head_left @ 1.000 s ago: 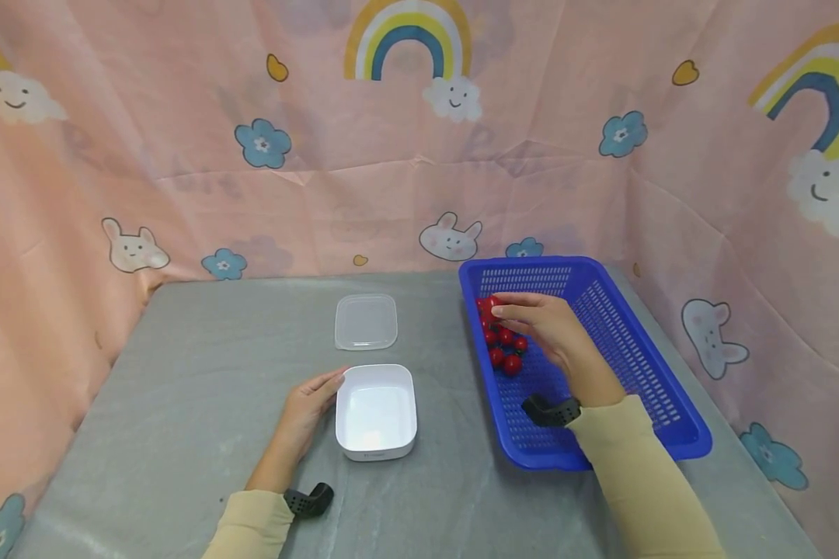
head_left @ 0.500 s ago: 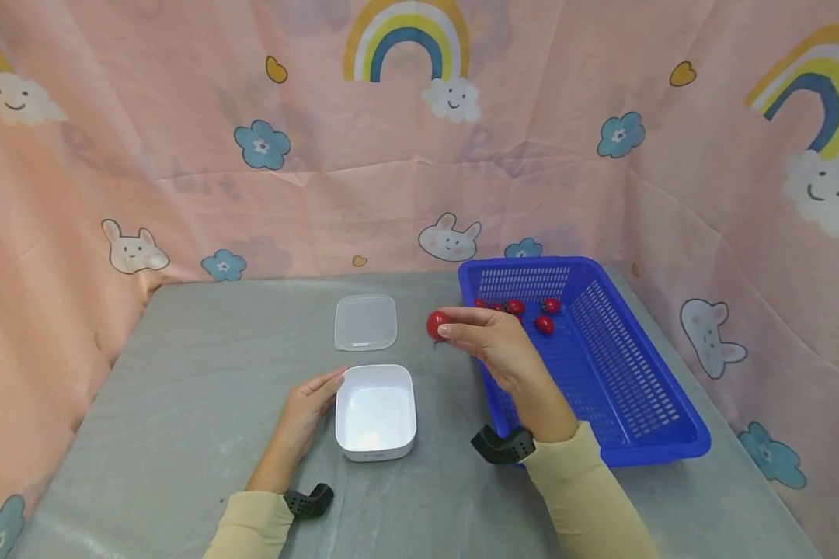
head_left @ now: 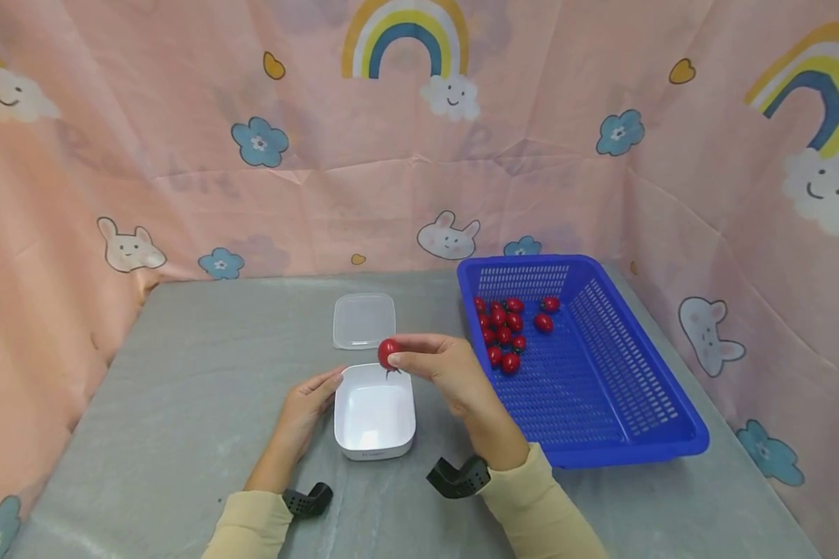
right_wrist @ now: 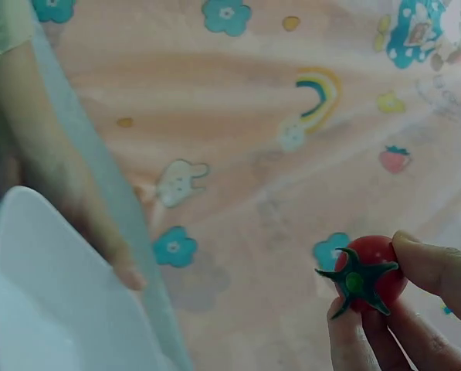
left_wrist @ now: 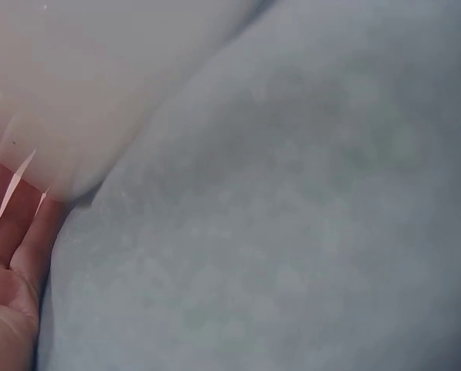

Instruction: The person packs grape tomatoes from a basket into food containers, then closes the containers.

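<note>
My right hand point(head_left: 454, 380) pinches a red cherry tomato point(head_left: 388, 353) between thumb and fingers, over the far rim of a white square container point(head_left: 375, 423). The right wrist view shows the tomato's green star-shaped stem end point(right_wrist: 355, 283) facing the camera. My left hand point(head_left: 305, 411) lies along the container's left side, its fairly straight fingers point(left_wrist: 18, 212) against the wall. Only the bare white inside of the container shows. Behind it, a clear flat lid point(head_left: 364, 321) lies on the table.
To the right stands a blue slotted basket point(head_left: 622, 458) with several cherry tomatoes point(head_left: 504, 335) gathered at its left side. A grey cloth point(head_left: 182, 404) covers the table. A pink patterned curtain point(head_left: 308, 210) hangs behind and at both sides.
My right hand has carried the tomato out of the basket, leftward and toward me, to the container's far rim. My left hand and the container have stayed in place.
</note>
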Demonstrator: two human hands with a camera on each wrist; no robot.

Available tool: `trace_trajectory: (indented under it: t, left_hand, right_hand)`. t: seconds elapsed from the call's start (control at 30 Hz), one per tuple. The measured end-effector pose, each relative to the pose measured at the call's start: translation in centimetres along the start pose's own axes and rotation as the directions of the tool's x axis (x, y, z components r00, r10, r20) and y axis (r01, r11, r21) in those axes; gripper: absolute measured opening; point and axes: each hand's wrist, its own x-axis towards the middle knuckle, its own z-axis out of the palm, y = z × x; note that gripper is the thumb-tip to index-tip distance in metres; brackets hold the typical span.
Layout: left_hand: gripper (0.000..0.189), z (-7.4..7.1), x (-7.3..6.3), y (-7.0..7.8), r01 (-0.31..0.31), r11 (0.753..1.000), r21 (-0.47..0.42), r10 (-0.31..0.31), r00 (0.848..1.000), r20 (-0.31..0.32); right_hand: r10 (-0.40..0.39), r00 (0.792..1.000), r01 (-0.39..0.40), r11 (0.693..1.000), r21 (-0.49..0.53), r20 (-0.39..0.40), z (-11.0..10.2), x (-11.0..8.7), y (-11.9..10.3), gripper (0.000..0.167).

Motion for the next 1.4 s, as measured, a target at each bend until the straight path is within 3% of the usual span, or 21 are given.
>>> trace_trajectory:
  t: [0.4, 0.6, 1.17, 1.4]
  left_hand:
    - [0.041, 0.0, 0.0, 0.0, -0.005, 1.000, -0.004, 0.005, 1.000, -0.013]
    - [0.040, -0.2, -0.2, 0.1, -0.002, 1.000, 0.011, 0.002, 1.000, -0.010]
    - [0.040, 0.0, -0.3, 0.3, -0.018, 0.998, -0.060, 0.019, 1.000, 0.006]
    - [0.040, 0.0, -0.5, 0.4, -0.019, 1.000, -0.001, 0.019, 1.000, -0.006]
  right_hand:
    - [-0.015, 1.000, 0.015, 0.991, -0.130, 0.001, 3.7, 2.1, 4.7, 0.031]
    - [-0.039, 0.999, 0.040, 0.967, -0.251, 0.007, 5.1, 2.9, 6.1, 0.031]
    - [-0.163, 0.987, 0.140, 0.886, -0.442, -0.015, 7.0, 2.6, 7.0, 0.028]
    - [-0.156, 0.988, 0.143, 0.875, -0.463, 0.010, 7.2, 2.8, 7.3, 0.026]
